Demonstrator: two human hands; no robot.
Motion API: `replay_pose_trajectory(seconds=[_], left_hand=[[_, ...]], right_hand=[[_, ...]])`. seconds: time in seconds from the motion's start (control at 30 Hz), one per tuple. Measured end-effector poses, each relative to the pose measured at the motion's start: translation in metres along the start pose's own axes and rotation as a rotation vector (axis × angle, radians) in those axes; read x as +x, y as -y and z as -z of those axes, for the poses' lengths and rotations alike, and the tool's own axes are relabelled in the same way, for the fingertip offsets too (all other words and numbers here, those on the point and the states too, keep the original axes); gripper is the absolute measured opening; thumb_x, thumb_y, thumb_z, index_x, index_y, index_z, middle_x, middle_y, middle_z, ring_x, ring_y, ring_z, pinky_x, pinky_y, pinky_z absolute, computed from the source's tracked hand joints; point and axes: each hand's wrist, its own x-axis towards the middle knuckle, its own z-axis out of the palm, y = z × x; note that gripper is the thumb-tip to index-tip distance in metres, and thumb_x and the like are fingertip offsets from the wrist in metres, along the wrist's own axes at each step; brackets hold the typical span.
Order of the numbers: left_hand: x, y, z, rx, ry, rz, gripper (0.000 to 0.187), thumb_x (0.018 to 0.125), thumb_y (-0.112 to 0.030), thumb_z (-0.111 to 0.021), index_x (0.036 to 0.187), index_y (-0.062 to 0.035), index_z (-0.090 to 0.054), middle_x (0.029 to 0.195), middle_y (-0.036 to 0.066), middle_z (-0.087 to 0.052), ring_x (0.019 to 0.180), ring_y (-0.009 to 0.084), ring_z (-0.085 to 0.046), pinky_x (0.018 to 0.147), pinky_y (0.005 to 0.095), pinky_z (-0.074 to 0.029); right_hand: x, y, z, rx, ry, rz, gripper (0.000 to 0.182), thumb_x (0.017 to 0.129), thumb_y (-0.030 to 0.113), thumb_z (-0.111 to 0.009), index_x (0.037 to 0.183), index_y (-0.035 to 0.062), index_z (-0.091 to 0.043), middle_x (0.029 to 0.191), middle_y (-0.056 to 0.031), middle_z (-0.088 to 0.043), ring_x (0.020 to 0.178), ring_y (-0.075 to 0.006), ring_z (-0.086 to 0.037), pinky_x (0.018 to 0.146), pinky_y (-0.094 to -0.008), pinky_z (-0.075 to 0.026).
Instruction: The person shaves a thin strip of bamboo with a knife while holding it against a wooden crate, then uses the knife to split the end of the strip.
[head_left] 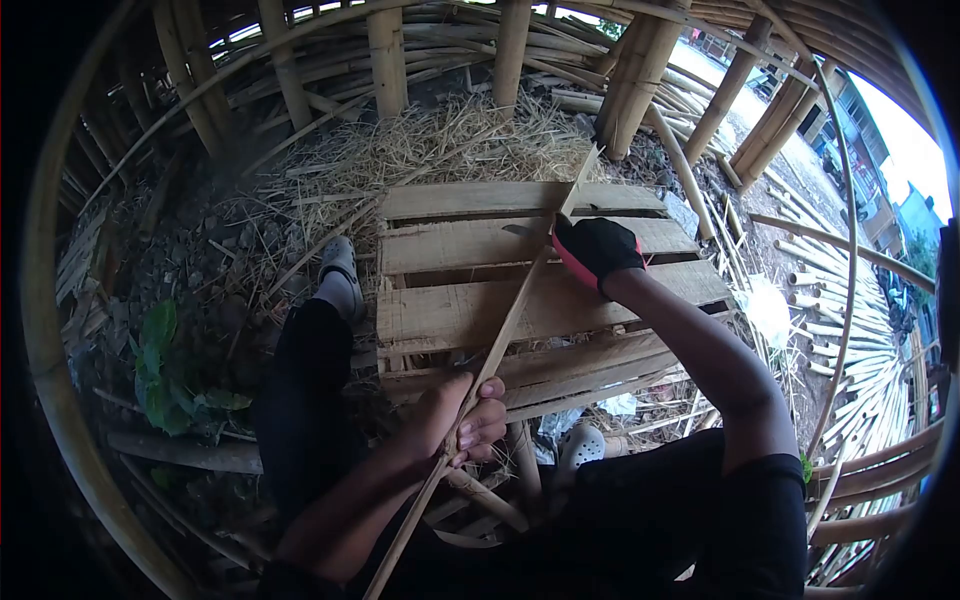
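Note:
A long split bamboo strip (pixel 517 312) runs diagonally from the bottom of the head view up across a low table of wooden slats (pixel 430 312). My bare left hand (pixel 474 420) is wrapped round its lower part, just off the table's near edge. Farther up, my right hand (pixel 597 250), in a black and pink glove, is closed round the strip over the slats. The strip's pointed far end sticks out beyond the glove. A small dark shape (pixel 518 230) shows on the slats left of the glove.
Bamboo posts (pixel 387 62) and stacked poles stand behind the table. Straw shavings (pixel 440 140) cover the ground there. Many cut bamboo poles (pixel 850 345) lie at the right. My feet in grey clogs (pixel 340 258) are beside and below the table. A leafy plant (pixel 160 365) grows at the left.

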Motion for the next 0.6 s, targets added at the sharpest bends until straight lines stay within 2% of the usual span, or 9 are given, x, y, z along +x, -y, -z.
replay_pose_trajectory(seconds=[0.4,0.53,0.6], left_hand=[[0.000,0.000,-0.001,-0.029,-0.008,0.002,0.030,0.104,-0.042,-0.032,0.091,-0.0167,-0.040,0.054,-0.004,-0.032,0.044,0.0087,-0.033,0.032,0.0217,-0.030],[0.001,-0.003,0.002,-0.016,0.029,-0.013,0.029,0.104,-0.042,-0.033,0.092,-0.0166,-0.041,0.055,-0.004,-0.033,0.044,0.0084,-0.033,0.032,0.0216,-0.030],[0.002,-0.006,0.002,0.093,-0.049,-0.015,0.029,0.104,-0.042,-0.034,0.091,-0.0168,-0.041,0.055,-0.004,-0.035,0.044,0.0076,-0.034,0.032,0.0213,-0.029]], right_hand=[[-0.062,0.030,-0.001,-0.012,0.078,0.097,0.069,0.099,0.054,-0.027,0.089,0.0040,-0.074,0.094,-0.0195,-0.072,0.095,-0.0382,-0.067,0.090,-0.0458,-0.049],[-0.062,0.029,0.017,0.026,0.109,0.182,0.069,0.099,0.055,-0.028,0.090,0.0046,-0.074,0.094,-0.0211,-0.071,0.095,-0.0391,-0.067,0.089,-0.0463,-0.049],[-0.047,0.026,0.030,0.037,0.085,0.131,0.069,0.099,0.055,-0.028,0.091,0.0044,-0.074,0.095,-0.0215,-0.071,0.095,-0.0395,-0.067,0.089,-0.0465,-0.049]])
